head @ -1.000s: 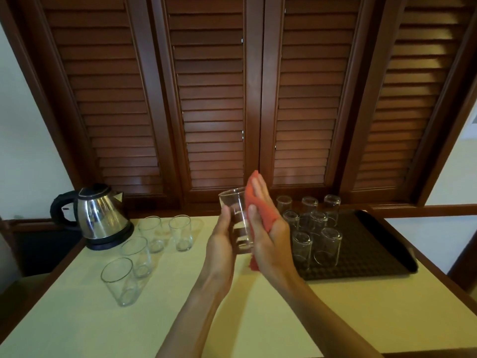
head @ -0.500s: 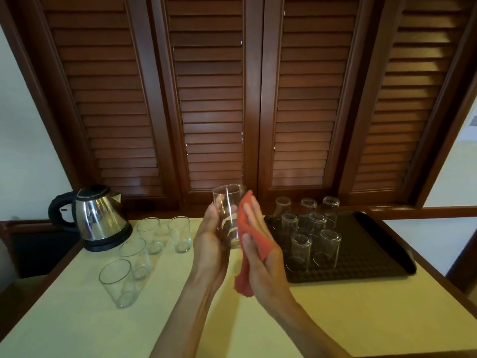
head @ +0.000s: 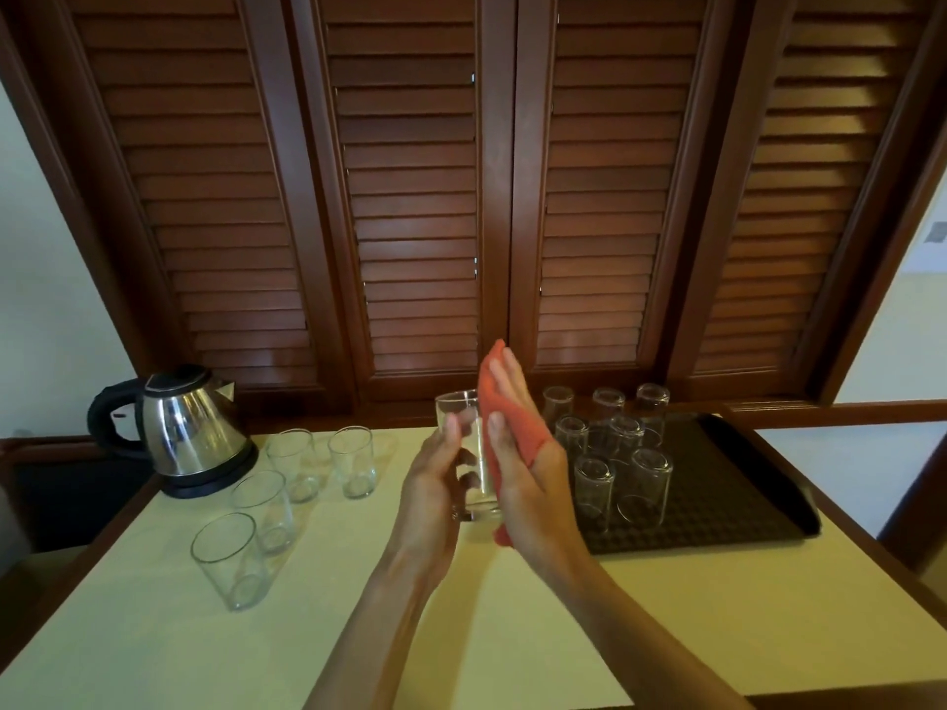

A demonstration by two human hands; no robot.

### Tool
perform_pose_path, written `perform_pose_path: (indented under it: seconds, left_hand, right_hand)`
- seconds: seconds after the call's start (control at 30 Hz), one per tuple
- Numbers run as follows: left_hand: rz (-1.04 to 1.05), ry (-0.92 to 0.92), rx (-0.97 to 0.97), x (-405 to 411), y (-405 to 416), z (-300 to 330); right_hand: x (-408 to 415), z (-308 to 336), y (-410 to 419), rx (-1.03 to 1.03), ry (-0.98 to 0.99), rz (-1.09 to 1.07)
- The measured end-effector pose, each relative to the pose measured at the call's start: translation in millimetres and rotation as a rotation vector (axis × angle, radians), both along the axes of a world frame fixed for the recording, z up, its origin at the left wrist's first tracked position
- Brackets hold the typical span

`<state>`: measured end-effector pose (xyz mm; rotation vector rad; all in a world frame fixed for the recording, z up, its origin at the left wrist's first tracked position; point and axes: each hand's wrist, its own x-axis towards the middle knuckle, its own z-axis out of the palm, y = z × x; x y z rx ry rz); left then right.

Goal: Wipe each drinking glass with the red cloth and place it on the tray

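Four unwiped glasses (head: 287, 484) wait on the bench (head: 512, 632); left hand (head: 435, 484) fingers curl round the upright glass (head: 469, 453), while the right hand (head: 517, 453), fingers straight, has slid the red cloth (head: 505, 422) back up its side; tray (head: 743, 504) placement comes next.

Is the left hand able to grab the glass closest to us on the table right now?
Probably not right away. The left hand is busy gripping the glass being wiped. The nearest glass stands uncovered with nothing blocking it, so a freed hand could likely get it.
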<state>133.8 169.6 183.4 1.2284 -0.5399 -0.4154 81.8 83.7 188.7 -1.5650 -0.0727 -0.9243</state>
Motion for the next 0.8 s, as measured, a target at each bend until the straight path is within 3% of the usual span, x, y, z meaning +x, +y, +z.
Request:
perform_pose_path:
  seconds: [0.1,0.23,0.37,0.57,0.67,0.8]
  left_hand:
    - [0.075,0.034,-0.088,7.6,0.5,7.8]
    - [0.132,-0.076,0.008,-6.0,-1.6,-0.1]
    - [0.112,-0.077,0.061,0.1,-0.6,6.2]
    - [0.093,-0.100,0.056,2.9,2.2,-0.6]
    - [0.116,-0.100,0.052,2.0,1.6,1.8]
    - [0.175,-0.164,-0.023,2.5,1.9,11.0]
  right_hand:
    - [-8.6,-23.6,16.6,-0.009,-0.028,0.065]
    - [-4.7,-12.9,6.6,0.293,0.039,0.051]
    - [-2.9,-16.4,12.0,0.128,0.006,0.036]
    - [-5.7,-5.0,7.0,0.386,0.066,0.088]
    - [-4.5,4.9,6.9,0.259,0.045,0.100]
    - [-6.8,-16.1,21.2,0.287,0.050,0.074]
